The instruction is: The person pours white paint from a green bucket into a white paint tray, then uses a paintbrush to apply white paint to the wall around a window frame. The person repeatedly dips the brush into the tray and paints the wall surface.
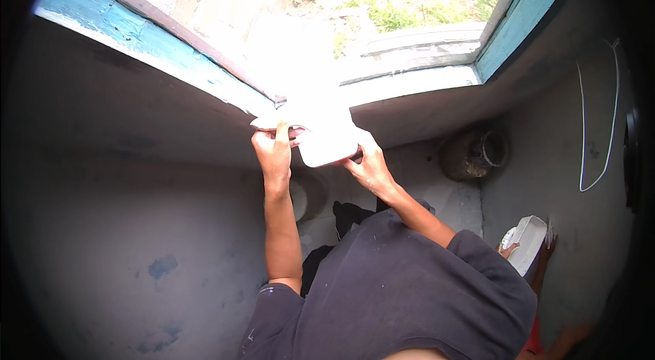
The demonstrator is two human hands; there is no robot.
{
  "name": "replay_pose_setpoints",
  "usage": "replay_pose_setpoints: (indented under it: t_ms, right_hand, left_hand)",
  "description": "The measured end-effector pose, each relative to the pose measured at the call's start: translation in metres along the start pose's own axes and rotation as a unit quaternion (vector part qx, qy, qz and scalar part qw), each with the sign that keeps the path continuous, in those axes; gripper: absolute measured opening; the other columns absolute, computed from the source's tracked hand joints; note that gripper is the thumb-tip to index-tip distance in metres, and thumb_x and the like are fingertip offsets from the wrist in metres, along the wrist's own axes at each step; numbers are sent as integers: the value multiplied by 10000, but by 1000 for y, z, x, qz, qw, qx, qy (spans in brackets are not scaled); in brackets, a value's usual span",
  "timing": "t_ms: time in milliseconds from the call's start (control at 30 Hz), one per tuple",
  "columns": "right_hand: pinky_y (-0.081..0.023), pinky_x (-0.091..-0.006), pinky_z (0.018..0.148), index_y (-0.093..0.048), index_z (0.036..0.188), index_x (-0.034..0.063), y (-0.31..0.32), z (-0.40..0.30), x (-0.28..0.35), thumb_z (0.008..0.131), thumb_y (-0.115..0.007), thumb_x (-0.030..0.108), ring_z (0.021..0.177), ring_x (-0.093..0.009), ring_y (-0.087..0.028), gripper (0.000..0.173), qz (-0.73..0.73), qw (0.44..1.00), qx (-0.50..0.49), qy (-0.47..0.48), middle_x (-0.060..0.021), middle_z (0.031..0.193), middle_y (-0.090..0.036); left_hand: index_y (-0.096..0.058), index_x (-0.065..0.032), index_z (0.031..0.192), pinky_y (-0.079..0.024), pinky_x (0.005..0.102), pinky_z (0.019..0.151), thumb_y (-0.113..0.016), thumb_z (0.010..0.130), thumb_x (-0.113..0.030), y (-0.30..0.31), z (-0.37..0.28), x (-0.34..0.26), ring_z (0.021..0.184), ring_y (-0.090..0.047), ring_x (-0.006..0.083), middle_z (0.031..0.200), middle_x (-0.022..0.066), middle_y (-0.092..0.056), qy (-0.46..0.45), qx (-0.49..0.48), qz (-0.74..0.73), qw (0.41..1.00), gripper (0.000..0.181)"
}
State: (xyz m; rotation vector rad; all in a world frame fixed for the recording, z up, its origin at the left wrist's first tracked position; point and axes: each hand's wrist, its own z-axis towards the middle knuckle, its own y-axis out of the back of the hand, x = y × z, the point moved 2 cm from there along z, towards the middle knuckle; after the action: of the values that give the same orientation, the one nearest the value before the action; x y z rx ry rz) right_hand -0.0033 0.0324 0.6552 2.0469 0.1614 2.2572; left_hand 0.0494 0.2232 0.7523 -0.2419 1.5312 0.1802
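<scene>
My right hand (369,163) grips the side of a white container with rounded corners (327,145), raised before the lower corner of the window. Strong light washes out its inside, so its contents cannot be made out. My left hand (275,150) pinches a flat, pale, thin-edged tool (266,122) at the container's left side; glare hides its exact kind and whether it touches the container. Pale specks lie on my right wrist.
Blue-painted window frame (138,30) runs above my hands. Below stand a round pale vessel (302,201) and a dark cylindrical vessel (468,155). At right, a co-worker's hand (506,250) holds a white trough (529,240) near the grey wall (578,217), where a white wire (583,155) hangs.
</scene>
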Motion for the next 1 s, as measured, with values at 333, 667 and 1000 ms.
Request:
replay_pose_setpoints:
  t_ms: [333,667,1000]
  right_hand:
    - [-601,-335,759,-342,1531,26,-4,10,-11,726,-868,117,1031,-244,-642,967,164,982,53,-79,-203,1370,-520]
    - [-594,-373,876,-282,1538,18,-11,6,-20,786,-804,-5,1133,-241,-614,915,96,995,34,-16,-173,1356,-514]
    - [-398,-473,1116,-302,1534,10,-18,1,-25,746,-861,235,1361,-381,-451,992,131,990,4,-56,-251,1425,-453]
  left_hand:
    - [-680,68,1075,-555,252,619,-677,962,-95,-7,24,-42,758,-691,136,922,104,-725,-143,89,152,974,199]
    - [-724,-3,1087,-572,311,737,-684,918,-41,-15,56,-57,813,-706,165,928,107,-757,-179,218,312,907,177]
    - [-730,-5,1092,-563,307,723,-693,919,-64,-23,75,-35,860,-712,174,995,102,-760,-171,305,323,879,187]
